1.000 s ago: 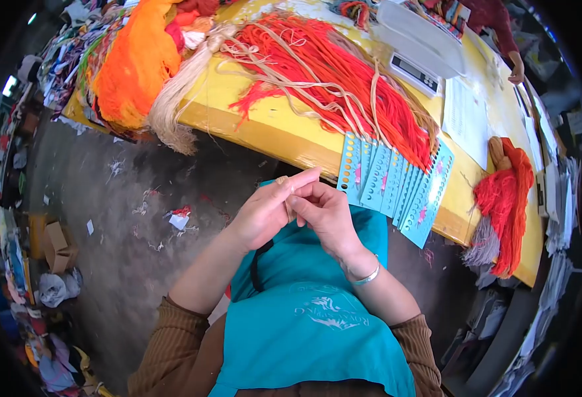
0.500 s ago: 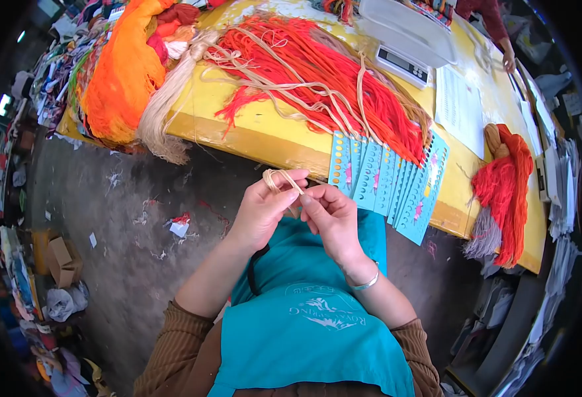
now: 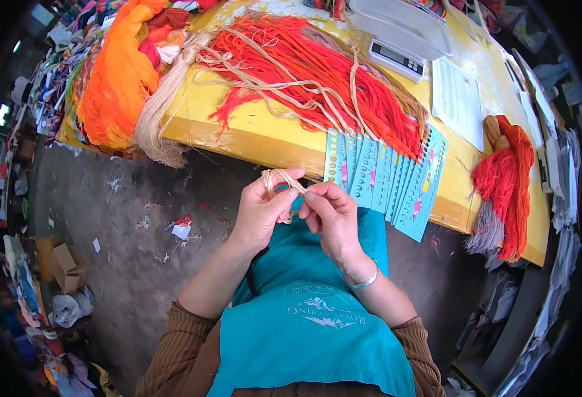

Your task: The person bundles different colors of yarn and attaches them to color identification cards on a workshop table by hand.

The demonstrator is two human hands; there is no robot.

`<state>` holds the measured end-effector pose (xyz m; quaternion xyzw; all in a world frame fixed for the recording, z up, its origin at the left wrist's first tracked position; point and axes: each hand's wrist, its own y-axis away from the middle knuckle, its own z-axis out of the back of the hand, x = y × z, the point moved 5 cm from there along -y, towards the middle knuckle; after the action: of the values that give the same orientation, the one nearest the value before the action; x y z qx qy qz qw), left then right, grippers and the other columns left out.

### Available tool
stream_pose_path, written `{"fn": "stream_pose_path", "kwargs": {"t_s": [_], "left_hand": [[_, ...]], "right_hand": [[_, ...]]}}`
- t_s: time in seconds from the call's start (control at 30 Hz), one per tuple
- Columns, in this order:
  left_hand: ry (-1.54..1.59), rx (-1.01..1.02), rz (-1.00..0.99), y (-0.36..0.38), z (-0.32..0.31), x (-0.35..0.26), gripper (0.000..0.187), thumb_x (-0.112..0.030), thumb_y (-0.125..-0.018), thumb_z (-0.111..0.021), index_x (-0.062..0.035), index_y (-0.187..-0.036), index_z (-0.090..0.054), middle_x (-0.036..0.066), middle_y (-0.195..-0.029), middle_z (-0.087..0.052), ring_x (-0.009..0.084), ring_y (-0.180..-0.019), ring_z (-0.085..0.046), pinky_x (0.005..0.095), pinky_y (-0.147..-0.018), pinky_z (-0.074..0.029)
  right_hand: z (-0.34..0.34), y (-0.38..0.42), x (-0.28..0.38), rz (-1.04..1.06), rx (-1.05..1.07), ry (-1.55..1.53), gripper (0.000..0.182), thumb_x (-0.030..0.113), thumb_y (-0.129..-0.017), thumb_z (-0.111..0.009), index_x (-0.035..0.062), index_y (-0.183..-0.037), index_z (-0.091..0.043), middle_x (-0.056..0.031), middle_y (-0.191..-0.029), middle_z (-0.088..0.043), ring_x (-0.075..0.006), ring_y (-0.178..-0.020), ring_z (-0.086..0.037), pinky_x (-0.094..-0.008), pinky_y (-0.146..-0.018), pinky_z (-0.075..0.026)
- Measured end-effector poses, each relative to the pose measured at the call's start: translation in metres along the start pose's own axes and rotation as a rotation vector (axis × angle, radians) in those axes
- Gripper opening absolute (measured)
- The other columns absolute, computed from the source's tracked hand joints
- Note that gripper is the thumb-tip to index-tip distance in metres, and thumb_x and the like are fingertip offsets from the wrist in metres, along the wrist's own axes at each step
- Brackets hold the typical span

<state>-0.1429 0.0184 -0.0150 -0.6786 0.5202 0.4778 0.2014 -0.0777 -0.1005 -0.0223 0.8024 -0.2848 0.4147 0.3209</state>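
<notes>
One left hand (image 3: pixel 256 210) and one right hand (image 3: pixel 337 218) pinch one cream thread bundle (image 3: pixel 267 181).

Past second on my feed | cream thread (image 3: pixel 268 180), barely visible between the fingers at first, now loops plainly over my left grip (image 3: pixel 258 213) | my right grip (image 3: pixel 334 215) sits slightly farther from the left | co-worker's hand gone from my upper-right view

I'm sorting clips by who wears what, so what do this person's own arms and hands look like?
The left hand and right hand are ungloved. A silver-coloured bangle circles the right wrist; none shows on the left. The sleeves are brown and ribbed, leaving both wrists uncovered.
</notes>
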Motion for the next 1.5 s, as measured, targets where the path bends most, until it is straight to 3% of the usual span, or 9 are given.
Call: {"fn": "stream_pose_path", "kwargs": {"t_s": [0.23,0.3,0.43,0.5,1.17,1.5], "left_hand": [[-0.050,-0.025,0.004,0.0002,-0.0019,-0.0014,0.036,-0.005,-0.091,-0.061,0.0007,-0.126,-0.057,-0.005,-0.074,-0.053,0.0009,-0.056,-0.041,0.0186,-0.050,-0.034],[-0.030,-0.010,0.011,0.0004,-0.0029,-0.0017,0.036,-0.001,-0.090,-0.060,0.0031,-0.125,-0.056,0.000,-0.083,-0.058,0.0025,-0.058,-0.043,0.0178,-0.051,-0.036],[-0.033,-0.002,0.005,0.0000,-0.0053,-0.0030,0.037,0.000,-0.090,-0.060,0.0033,-0.126,-0.056,0.000,-0.084,-0.058,0.0024,-0.058,-0.043,0.0176,-0.051,-0.036],[-0.067,-0.017,0.001,-0.0007,-0.0055,-0.0028,0.038,-0.004,-0.091,-0.061,-0.0011,-0.128,-0.057,-0.005,-0.077,-0.055,0.0000,-0.057,-0.040,0.0178,-0.049,-0.034],[-0.089,-0.011,-0.031,-0.0015,-0.0039,-0.0009,0.036,-0.004,-0.093,-0.058,-0.0018,-0.129,-0.057,-0.005,-0.076,-0.053,-0.0002,-0.057,-0.040,0.0171,-0.050,-0.033],[-0.303,-0.060,-0.226,0.0012,-0.0103,-0.0075,0.030,-0.001,-0.092,-0.060,-0.0015,-0.122,-0.060,-0.006,-0.085,-0.055,-0.0017,-0.069,-0.042,0.0149,-0.059,-0.035]], "right_hand": [[0.0020,-0.0003,0.0003,0.032,-0.003,-0.027,0.006,0.010,-0.096,-0.057,0.0052,-0.094,-0.061,-0.0018,-0.067,-0.060,-0.0043,-0.048,-0.045,-0.0178,-0.041,-0.031],[0.0027,-0.0003,0.0012,0.027,-0.010,-0.024,0.006,0.008,-0.096,-0.057,0.0036,-0.094,-0.061,-0.0013,-0.067,-0.060,-0.0038,-0.049,-0.045,-0.0178,-0.042,-0.032],[0.0040,-0.0002,0.0020,0.031,-0.013,-0.001,0.007,0.008,-0.096,-0.057,0.0022,-0.094,-0.060,-0.0005,-0.067,-0.058,-0.0031,-0.050,-0.045,-0.0179,-0.043,-0.034],[0.0040,0.0002,0.0031,0.032,-0.013,0.001,0.007,0.008,-0.096,-0.057,0.0022,-0.094,-0.060,-0.0003,-0.067,-0.058,-0.0030,-0.050,-0.045,-0.0179,-0.043,-0.034],[0.0067,0.0006,0.0037,0.066,-0.016,0.026,0.006,0.008,-0.095,-0.057,0.0023,-0.094,-0.059,0.0012,-0.066,-0.057,-0.0018,-0.049,-0.043,-0.0176,-0.043,-0.032],[0.0049,-0.0014,0.0021,0.080,0.014,0.140,0.007,0.006,-0.093,-0.063,-0.0005,-0.095,-0.063,0.0039,-0.075,-0.060,0.0005,-0.065,-0.052,-0.0155,-0.056,-0.040]]}}
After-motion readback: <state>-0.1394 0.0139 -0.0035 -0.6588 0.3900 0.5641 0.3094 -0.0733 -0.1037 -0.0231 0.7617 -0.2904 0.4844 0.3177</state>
